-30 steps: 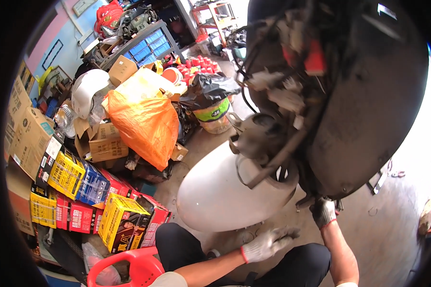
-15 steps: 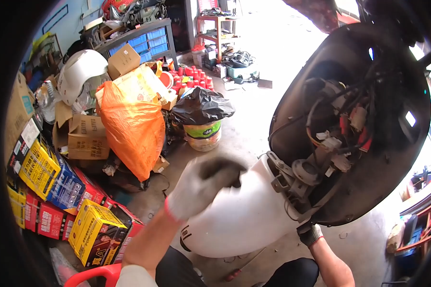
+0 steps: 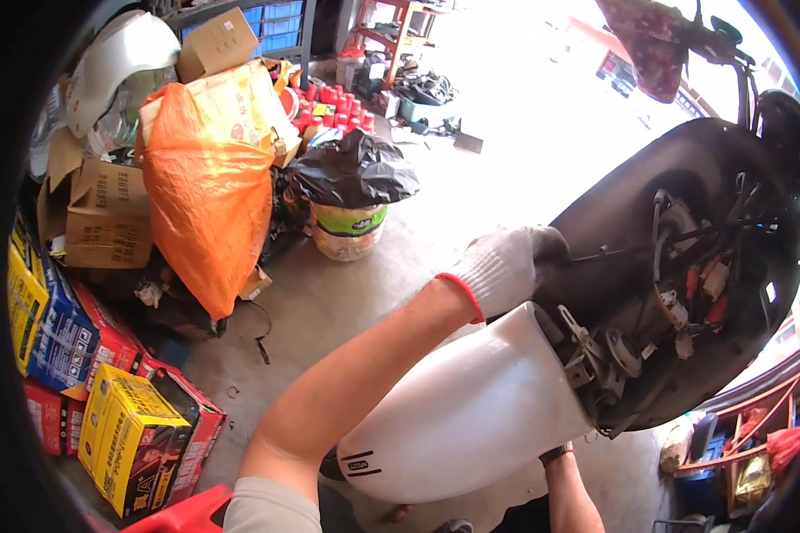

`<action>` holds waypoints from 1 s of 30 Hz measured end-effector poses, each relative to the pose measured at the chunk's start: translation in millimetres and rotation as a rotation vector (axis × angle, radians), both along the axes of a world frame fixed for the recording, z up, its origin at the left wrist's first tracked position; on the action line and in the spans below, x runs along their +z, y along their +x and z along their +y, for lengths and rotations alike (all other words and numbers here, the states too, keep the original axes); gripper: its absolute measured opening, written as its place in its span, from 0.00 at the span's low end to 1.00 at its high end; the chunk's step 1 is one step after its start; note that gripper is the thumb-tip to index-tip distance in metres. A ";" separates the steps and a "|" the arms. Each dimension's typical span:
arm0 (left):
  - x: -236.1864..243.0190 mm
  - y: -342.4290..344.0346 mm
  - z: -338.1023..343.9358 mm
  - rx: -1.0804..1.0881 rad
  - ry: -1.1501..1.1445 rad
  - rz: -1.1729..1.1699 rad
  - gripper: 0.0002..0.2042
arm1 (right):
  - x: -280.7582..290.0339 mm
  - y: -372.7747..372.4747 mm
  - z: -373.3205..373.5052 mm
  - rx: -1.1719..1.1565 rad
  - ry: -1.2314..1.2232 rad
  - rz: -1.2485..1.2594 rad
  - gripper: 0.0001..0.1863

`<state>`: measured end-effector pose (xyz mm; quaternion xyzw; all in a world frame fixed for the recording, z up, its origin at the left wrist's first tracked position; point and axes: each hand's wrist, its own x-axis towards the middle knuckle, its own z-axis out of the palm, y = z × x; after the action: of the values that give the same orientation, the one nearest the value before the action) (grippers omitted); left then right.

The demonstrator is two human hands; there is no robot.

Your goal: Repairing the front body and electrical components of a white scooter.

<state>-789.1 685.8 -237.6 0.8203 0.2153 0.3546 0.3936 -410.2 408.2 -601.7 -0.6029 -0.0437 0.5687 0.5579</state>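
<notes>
A scooter's white front fender [image 3: 462, 404] lies in front of me, beneath a large dark body shell [image 3: 615, 197] with its inside exposed. My left hand [image 3: 517, 265], in a white knit glove with a red cuff and dark palm, is closed at the shell's left edge. A thin black cable [image 3: 600, 258] runs taut from its fist across the shell; the fingertips are hidden. Wires and connectors [image 3: 680, 306] hang inside, near a round horn-like part [image 3: 625, 354]. My right hand [image 3: 557, 452] is under the fender's right end, with only the glove's dark edge showing.
Battery-style cartons [image 3: 138, 435] stack at the left, below an orange bag [image 3: 209, 191] and a brown box [image 3: 108, 216]. A tub under black plastic [image 3: 354, 169] stands beyond the fender. At right is a rack [image 3: 747, 449]; a red stool [image 3: 187, 513] is lower left.
My left hand has moved right and up from above the fender to the shell's edge, and its fingers have closed. My right hand has gone further under the fender. The view has shifted.
</notes>
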 end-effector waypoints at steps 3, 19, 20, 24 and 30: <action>2.9 5.8 -0.9 0.025 -0.001 0.017 0.18 | -14.1 3.2 -7.9 0.013 0.015 -0.118 0.22; 37.4 26.1 -12.4 -0.226 -0.020 0.069 0.15 | -74.5 -38.6 11.0 0.006 0.268 -0.666 0.23; 38.7 27.3 -14.2 -0.222 -0.057 0.043 0.16 | -77.1 -38.4 12.0 0.012 0.280 -0.699 0.23; 48.9 36.6 -39.1 -0.154 -0.299 0.185 0.17 | -59.8 -52.5 24.7 -0.100 0.178 -0.277 0.22; 47.3 29.8 -43.5 -0.161 -0.279 0.122 0.19 | 5.0 -45.9 -1.7 -0.065 0.045 -0.121 0.19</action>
<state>-759.3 642.3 -190.3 0.7924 0.2197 0.2383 0.5169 -456.1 406.6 -596.7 -0.6246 -0.0705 0.5117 0.5858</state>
